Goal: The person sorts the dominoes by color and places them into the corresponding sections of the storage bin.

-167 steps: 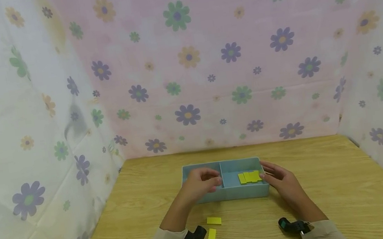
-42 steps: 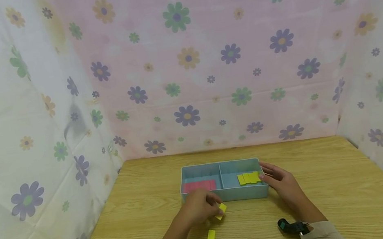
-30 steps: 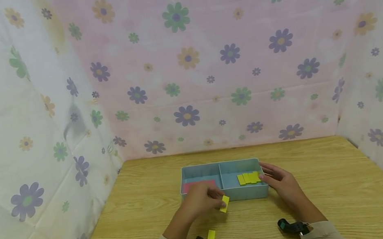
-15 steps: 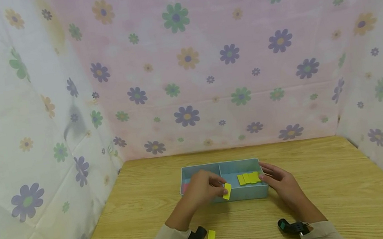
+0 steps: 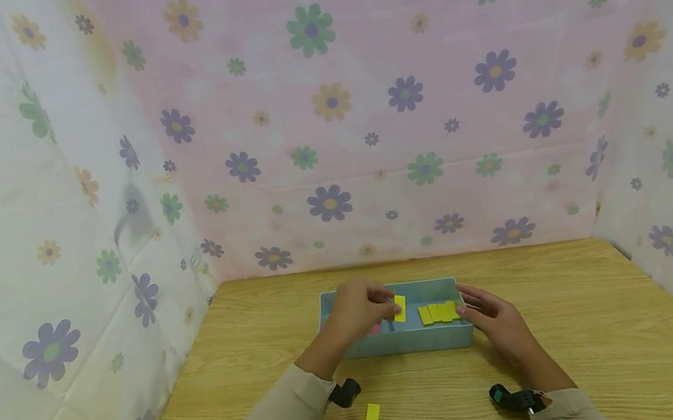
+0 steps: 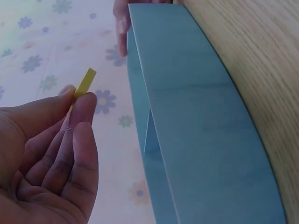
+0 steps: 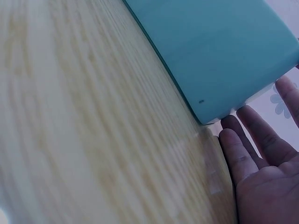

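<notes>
My left hand (image 5: 351, 311) pinches a small flat yellow tile (image 5: 400, 308) between thumb and fingers, above the divider of a light blue two-compartment box (image 5: 408, 343). In the left wrist view that tile (image 6: 85, 83) is seen edge-on, sticking up from the fingertips, apart from the box. My right hand (image 5: 502, 324) holds the box's right end, its thumb at the rim and the fingers (image 7: 236, 151) against the outer wall. A row of several yellow tiles (image 5: 438, 313) lies in the right compartment. Pink tiles (image 5: 375, 329) in the left compartment are mostly hidden by my left hand.
One loose yellow tile (image 5: 372, 419) lies on the wooden table (image 5: 255, 367) in front of the box, near the left wrist's black camera (image 5: 346, 393). Another black camera (image 5: 510, 398) sits on the right wrist. Flowered cloth (image 5: 378, 225) stands behind and at both sides.
One of two loose yellow tiles was picked up from the table by my left hand. Hand and tile have risen forward and slightly right, over the box. The right hand has stayed put.
</notes>
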`<state>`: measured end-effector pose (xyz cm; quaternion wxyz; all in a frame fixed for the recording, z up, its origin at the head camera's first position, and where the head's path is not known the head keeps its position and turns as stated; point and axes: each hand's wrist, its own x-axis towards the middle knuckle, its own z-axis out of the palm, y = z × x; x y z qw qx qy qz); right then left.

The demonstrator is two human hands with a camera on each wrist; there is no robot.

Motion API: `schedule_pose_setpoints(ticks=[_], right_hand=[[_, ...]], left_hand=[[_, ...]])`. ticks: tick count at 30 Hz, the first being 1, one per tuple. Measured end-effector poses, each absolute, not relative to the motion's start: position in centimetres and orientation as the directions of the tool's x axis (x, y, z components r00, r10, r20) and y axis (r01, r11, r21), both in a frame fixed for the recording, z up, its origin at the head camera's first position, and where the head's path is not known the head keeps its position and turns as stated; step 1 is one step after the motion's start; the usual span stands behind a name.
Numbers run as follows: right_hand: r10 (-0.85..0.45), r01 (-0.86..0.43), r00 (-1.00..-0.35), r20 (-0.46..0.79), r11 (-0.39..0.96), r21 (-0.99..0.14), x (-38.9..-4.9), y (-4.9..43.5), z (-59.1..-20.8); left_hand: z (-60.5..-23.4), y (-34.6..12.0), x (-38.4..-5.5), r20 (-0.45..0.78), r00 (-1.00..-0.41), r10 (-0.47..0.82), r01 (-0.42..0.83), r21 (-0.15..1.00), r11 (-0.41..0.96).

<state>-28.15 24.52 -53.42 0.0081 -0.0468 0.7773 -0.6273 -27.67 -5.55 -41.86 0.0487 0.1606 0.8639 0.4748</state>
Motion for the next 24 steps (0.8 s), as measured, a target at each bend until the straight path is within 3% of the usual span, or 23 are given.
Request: schedule_pose_setpoints(ticks=[14,24], right_hand=[[-0.096,-0.094,-0.992,0.076,0.197,-0.976,-28.2,24.6,-53.6],[-0.083,-0.080,-0.995,0.062,0.240,-0.967,-28.2,24.7,-53.7]], left_hand=[[-41.0,-4.3,-30.2,-0.064,-0.959,0.276,0.055,0.914,0.403],[-40.9,-3.1,-31.6,-0.083,-0.965,0.250,0.035,0.899,0.436]])
